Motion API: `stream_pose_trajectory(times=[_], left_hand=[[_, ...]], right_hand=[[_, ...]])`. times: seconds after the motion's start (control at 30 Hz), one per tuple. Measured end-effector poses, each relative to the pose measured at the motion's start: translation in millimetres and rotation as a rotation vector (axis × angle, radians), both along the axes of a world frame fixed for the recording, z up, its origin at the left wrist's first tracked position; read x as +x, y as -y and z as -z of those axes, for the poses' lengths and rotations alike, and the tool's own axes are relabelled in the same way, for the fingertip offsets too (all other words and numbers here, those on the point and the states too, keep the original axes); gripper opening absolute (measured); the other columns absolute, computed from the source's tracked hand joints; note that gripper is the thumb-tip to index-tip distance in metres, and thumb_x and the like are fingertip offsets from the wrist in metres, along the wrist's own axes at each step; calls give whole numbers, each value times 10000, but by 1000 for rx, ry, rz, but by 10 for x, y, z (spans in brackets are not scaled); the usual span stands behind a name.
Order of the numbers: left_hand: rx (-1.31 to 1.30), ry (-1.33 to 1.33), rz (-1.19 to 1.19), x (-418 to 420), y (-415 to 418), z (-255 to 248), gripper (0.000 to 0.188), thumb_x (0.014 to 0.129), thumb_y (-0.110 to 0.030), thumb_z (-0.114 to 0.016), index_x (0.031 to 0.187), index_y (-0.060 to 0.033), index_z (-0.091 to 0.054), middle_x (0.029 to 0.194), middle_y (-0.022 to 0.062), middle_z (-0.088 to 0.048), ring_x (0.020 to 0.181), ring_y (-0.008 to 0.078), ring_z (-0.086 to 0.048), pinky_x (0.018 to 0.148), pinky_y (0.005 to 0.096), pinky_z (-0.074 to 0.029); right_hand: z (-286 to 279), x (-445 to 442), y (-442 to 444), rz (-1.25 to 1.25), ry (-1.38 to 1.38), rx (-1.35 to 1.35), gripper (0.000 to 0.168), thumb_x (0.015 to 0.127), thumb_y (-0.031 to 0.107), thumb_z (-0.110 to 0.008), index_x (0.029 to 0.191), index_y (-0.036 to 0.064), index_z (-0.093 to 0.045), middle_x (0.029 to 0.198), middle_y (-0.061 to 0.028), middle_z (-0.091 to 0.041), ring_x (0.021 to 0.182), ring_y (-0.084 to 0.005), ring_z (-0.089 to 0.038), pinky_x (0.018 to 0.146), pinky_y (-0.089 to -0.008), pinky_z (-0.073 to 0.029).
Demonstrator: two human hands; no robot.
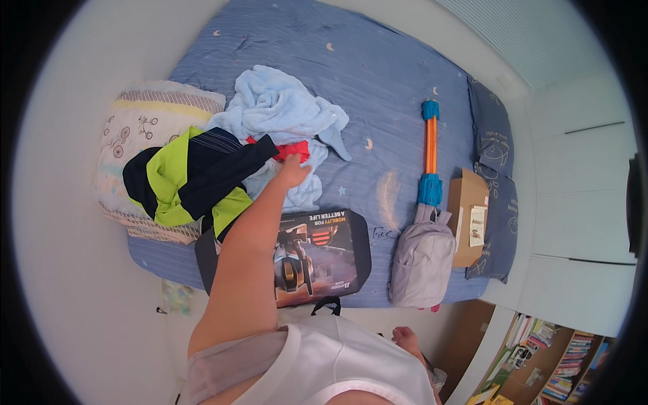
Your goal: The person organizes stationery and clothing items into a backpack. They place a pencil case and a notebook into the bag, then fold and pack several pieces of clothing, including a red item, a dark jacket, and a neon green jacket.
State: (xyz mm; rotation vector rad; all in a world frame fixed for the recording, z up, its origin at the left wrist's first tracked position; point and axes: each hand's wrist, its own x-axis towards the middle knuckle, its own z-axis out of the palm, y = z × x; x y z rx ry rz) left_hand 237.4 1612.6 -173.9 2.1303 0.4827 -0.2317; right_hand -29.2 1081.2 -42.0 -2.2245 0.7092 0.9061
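Observation:
My left hand [295,171] reaches out over the bed and grips a red cloth [298,148], which lies on a crumpled light blue fleece blanket [273,104]. Just left of the hand, a navy and lime-green jacket [174,187] is heaped partly over a folded patterned quilt [147,119]; its dark sleeve end lies by the red cloth. Beneath my forearm is a dark printed box or case [324,253] with a vehicle picture. My right hand [405,338] hangs low beside my body, off the bed, its fingers curled; whether it holds anything is unclear.
On the bed's right side lie a grey backpack [425,263], a blue and orange plastic toy [431,147], an open cardboard box [466,217] and dark pillows [493,147]. White cabinets [582,217] and a bookshelf [567,364] stand farther right.

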Motion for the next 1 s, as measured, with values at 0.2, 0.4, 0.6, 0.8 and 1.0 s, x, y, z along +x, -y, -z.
stream_pose_trajectory(times=[0.2, 0.4, 0.6, 0.8, 1.0], left_hand=[[-1289, -39, 334, -1002, 1477, -966, 406, 886, -209, -503, 1248, -51, -411, 1112, 47, -543, 1034, 147, -492, 904, 308, -388], [-1479, -225, 1199, -1720, 2088, -1974, 364, 928, -244, -403, 1191, -9, -488, 1136, 78, -544, 1037, 144, -506, 907, 272, -380], [-1067, -36, 1228, -1673, 1501, -2263, 348, 902, -227, -448, 1161, -5, -519, 1163, 121, -529, 1084, 185, -490, 925, 279, -360], [-596, 789, 588, -1699, 1160, -2448, 605, 748, -208, -645, 1272, -48, -387, 1290, 173, -352, 1189, 262, -362, 957, 395, -298], [-403, 131, 1026, -1656, 1725, -2233, 422, 762, -184, -612, 1148, -53, -504, 1053, 126, -559, 975, 269, -529, 865, 387, -393]], right_hand=[[-157, 659, -792, 289, -46, 447, 406, 865, 390, -497, 1052, 31, -517, 889, -77, -588, 759, -170, -591, 643, -286, -481], [-650, 1247, -1817, 552, -366, 1003, 451, 880, 365, -472, 1177, 26, -462, 1091, -124, -561, 890, -241, -589, 773, -333, -484], [-1070, 1382, -2221, 237, -9, 1077, 276, 762, -3, -540, 1036, 2, -567, 959, -88, -608, 928, -207, -573, 831, -323, -453], [-1669, 1146, -1441, 154, 243, 1060, 269, 629, -112, -476, 852, -28, -602, 913, -130, -610, 863, -223, -586, 773, -307, -452], [-2460, 962, -1252, -45, 624, 1061, 163, 585, -38, -550, 739, -20, -598, 792, -137, -598, 726, -228, -575, 700, -318, -448]])
